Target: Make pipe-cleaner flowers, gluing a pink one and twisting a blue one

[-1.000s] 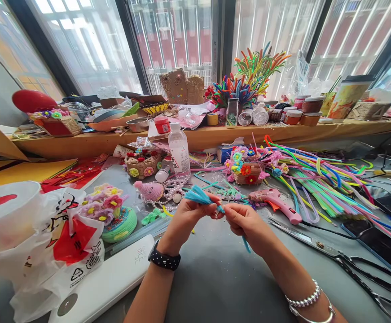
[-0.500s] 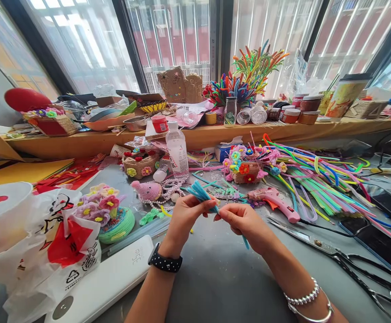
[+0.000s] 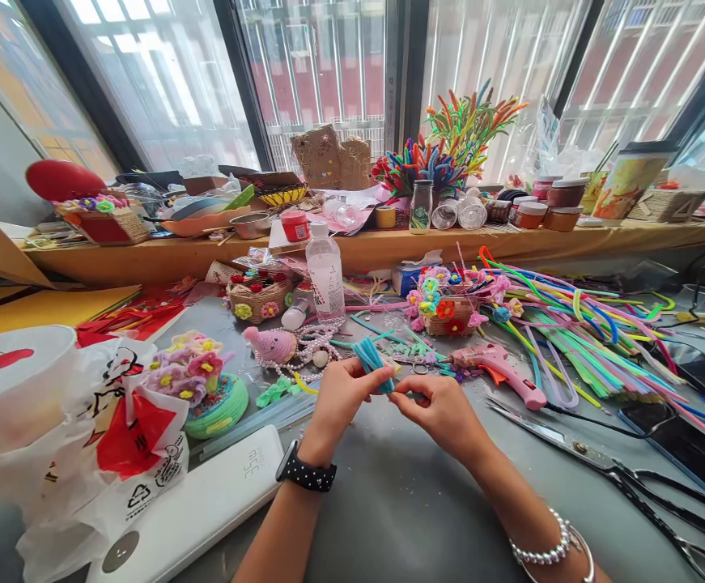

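My left hand [image 3: 343, 397] pinches a small bundle of folded teal pipe cleaner [image 3: 369, 357] above the grey table [image 3: 401, 502]. A black watch sits on that wrist. My right hand [image 3: 440, 413] is closed on the lower end of the same teal bundle, its fingertips meeting the left hand's. Beaded bracelets ring the right wrist. Both hands hover just in front of a pink glue gun [image 3: 501, 368] and a string of white beads [image 3: 312, 344].
Large scissors [image 3: 607, 465] lie at the right, beside a heap of coloured pipe cleaners [image 3: 576, 328]. Flower baskets [image 3: 446, 304], a plastic bottle [image 3: 325, 275], a pink crochet toy [image 3: 272, 344], a white power bank [image 3: 200, 506] and a plastic bag [image 3: 85, 437] surround the hands.
The hands have drawn closer together. The teal tail that hung below my right hand no longer shows, and the bundle sits more upright between the fingers.
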Demonstrator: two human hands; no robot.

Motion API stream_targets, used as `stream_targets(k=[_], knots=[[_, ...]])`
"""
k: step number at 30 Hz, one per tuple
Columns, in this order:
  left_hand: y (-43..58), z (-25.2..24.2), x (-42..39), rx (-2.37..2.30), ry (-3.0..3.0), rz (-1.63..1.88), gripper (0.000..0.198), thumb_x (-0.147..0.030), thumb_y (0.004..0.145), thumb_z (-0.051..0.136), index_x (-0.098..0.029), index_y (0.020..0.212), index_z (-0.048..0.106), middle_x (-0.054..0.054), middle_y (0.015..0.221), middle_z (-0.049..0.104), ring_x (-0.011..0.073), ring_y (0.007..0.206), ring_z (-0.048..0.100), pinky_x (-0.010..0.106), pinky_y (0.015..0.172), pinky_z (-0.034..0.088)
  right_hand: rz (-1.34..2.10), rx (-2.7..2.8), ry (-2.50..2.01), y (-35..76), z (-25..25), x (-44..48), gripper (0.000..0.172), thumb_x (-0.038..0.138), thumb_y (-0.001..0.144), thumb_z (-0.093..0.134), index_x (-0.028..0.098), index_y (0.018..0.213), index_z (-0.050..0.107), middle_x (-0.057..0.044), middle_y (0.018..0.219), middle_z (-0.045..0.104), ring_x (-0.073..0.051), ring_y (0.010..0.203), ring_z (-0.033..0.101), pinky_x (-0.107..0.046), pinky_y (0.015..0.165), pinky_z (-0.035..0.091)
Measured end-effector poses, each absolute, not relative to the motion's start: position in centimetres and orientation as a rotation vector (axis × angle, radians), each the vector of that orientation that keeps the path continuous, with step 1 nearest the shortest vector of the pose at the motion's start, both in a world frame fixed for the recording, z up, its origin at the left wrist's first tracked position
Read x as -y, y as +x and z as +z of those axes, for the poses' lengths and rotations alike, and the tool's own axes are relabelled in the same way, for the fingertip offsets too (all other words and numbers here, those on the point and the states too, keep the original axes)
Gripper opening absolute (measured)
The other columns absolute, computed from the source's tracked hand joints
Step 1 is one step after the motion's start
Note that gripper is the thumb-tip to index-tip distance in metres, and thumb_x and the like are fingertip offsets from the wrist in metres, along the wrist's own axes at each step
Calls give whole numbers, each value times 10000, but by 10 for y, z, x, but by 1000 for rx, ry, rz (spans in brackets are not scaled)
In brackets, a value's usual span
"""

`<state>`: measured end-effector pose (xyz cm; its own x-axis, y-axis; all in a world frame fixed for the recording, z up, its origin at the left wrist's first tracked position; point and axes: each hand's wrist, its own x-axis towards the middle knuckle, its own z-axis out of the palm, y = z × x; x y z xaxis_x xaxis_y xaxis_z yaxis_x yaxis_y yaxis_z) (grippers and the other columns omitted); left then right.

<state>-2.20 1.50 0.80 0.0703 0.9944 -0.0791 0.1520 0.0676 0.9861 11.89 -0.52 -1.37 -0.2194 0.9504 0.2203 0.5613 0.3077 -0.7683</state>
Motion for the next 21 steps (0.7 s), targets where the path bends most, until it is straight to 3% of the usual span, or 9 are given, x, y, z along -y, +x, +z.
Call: stream_targets(k=[4,11,18,21], knots=[[-22,5,-16,-1363,1324,1062,220,-341,544,667,-125,577,641,34,522,618,122,473,528,205,420,376,501,1988,-1360,117,-16,6,225,297,760,462,196,704,655,-28,594,618,-121,498,466,-236,513,302],[-23,7,-16,-1309,1355,1086,213,-338,549,667,-130,571,626,20,510,616,106,453,510,200,424,385,537,1864,-1434,115,-19,8,227,353,757,487,216,834,652,-35,632,650,-144,491,512,-238,495,316],[-22,2,-18,-1384,1307,1065,226,-348,545,667,-127,559,622,36,517,620,128,463,536,209,410,371,306,1990,-1469,112,-21,10,209,289,788,458,227,832,652,-60,748,674,-192,656,575,-257,575,326],[-22,1,-19,-1397,1315,1068,245,-362,543,665,-123,576,625,37,526,614,138,487,534,218,425,376,379,1931,-1448,112,-20,9,200,288,776,469,227,803,658,-55,715,664,-179,624,556,-257,569,321]])
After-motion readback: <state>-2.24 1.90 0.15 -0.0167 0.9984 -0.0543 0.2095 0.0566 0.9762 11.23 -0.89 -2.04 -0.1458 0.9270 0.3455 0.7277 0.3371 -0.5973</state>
